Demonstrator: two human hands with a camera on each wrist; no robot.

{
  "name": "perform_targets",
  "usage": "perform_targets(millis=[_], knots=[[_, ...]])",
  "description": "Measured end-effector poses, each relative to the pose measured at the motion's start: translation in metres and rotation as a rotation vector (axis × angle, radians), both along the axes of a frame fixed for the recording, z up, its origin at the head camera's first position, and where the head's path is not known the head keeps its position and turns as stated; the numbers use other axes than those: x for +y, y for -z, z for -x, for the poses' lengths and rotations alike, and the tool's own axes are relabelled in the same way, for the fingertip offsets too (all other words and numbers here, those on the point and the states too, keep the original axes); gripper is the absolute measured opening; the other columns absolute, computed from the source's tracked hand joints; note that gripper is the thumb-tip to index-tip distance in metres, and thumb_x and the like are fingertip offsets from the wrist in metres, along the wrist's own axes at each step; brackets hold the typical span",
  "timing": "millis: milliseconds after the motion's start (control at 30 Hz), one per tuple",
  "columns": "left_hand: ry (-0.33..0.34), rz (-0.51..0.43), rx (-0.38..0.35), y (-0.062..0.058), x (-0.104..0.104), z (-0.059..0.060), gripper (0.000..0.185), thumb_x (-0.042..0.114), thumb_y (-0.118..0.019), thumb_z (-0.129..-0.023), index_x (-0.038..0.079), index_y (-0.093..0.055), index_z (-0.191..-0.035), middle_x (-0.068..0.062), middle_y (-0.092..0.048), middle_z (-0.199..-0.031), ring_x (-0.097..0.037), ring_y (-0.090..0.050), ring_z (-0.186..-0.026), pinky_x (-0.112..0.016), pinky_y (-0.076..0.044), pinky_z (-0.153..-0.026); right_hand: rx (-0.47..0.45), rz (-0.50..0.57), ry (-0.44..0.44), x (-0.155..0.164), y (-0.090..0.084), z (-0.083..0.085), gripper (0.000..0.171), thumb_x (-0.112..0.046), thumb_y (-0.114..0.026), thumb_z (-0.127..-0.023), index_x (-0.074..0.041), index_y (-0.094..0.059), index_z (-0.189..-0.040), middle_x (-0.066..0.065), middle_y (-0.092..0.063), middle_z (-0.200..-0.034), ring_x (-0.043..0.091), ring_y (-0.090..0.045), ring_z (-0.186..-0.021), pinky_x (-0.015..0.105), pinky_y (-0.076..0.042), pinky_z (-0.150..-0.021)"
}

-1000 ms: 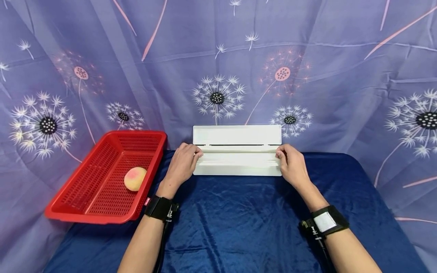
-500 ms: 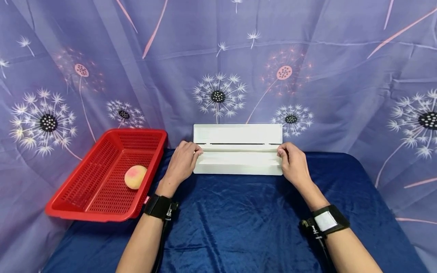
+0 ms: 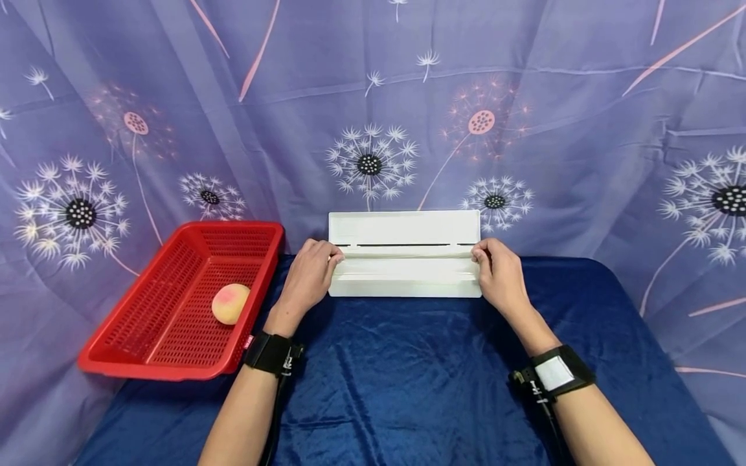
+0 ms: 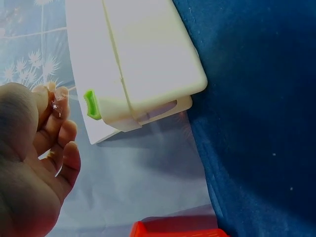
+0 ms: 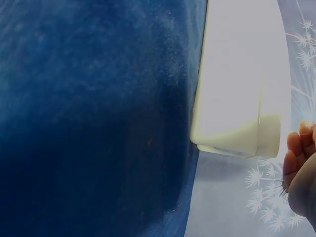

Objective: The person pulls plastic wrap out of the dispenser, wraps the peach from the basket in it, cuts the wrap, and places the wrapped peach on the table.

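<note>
A long white plastic-wrap dispenser [image 3: 405,288] sits at the back of the table, its lid [image 3: 405,228] raised against the curtain. At its left end, the thumb and fingertips of my left hand [image 3: 305,275] pinch an edge of clear plastic wrap [image 4: 57,102]. My right hand [image 3: 502,277] has thumb and forefinger pinched together at the opposite end. Shiny film seems to lie across the dispenser between both hands, though it is hard to make out. A green piece [image 4: 92,104] shows on the dispenser's end in the left wrist view. The right fingertips are partly cut off in the right wrist view.
Left of my left forearm stands a red perforated basket [image 3: 154,371] with a peach [image 3: 230,303] inside. Dark blue cloth [image 3: 402,388] covers the table. A purple dandelion-print curtain [image 3: 268,162] hangs close behind the dispenser.
Both hands hold nearly the same place, with only a very slight shift upward. The dispenser and basket stay where they were; the head view sways a little.
</note>
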State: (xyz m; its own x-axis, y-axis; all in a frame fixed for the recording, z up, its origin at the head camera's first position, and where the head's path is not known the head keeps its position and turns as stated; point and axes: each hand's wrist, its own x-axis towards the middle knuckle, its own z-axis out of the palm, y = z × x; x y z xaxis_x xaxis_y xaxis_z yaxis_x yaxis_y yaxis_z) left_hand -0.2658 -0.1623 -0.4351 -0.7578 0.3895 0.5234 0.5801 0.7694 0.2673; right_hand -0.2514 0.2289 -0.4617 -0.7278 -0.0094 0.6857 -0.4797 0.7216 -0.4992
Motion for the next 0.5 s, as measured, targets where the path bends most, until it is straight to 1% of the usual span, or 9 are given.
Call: perform_targets(millis=[167,333,500], knots=[[-0.012,0.003,-0.008,0.0002,-0.0005,0.0000,0.020,0.020,-0.058,-0.110,0.004,-0.069,-0.108,-0.013,-0.071,-0.103,-0.034,-0.059,-0.099,-0.047,-0.048,-0.093,-0.002,0.009,0.009,-0.0007,-0.0016,-0.0006,0.013,-0.002,-0.064,-0.104,-0.001,-0.066,-0.091,0.012,-0.065,-0.083,0.018,-0.052,-0.066,0.022,-0.037,-0.065],[-0.017,0.002,-0.007,-0.0018,-0.0010,0.0000,0.021,0.021,-0.058,-0.110,0.003,-0.069,-0.110,-0.013,-0.071,-0.103,-0.033,-0.059,-0.099,-0.047,-0.048,-0.092,0.002,0.014,0.007,-0.0014,-0.0039,-0.0017,0.013,-0.002,-0.064,-0.104,-0.001,-0.067,-0.091,0.011,-0.064,-0.081,0.017,-0.048,-0.064,0.022,-0.035,-0.063],[-0.016,0.012,-0.014,-0.0038,-0.0008,0.0000,0.021,0.020,-0.057,-0.111,0.003,-0.069,-0.111,-0.013,-0.070,-0.104,-0.034,-0.058,-0.099,-0.046,-0.048,-0.093,-0.001,0.030,0.008,-0.0018,-0.0062,-0.0016,0.013,-0.002,-0.064,-0.104,-0.001,-0.067,-0.091,0.011,-0.065,-0.082,0.017,-0.050,-0.065,0.021,-0.036,-0.063]])
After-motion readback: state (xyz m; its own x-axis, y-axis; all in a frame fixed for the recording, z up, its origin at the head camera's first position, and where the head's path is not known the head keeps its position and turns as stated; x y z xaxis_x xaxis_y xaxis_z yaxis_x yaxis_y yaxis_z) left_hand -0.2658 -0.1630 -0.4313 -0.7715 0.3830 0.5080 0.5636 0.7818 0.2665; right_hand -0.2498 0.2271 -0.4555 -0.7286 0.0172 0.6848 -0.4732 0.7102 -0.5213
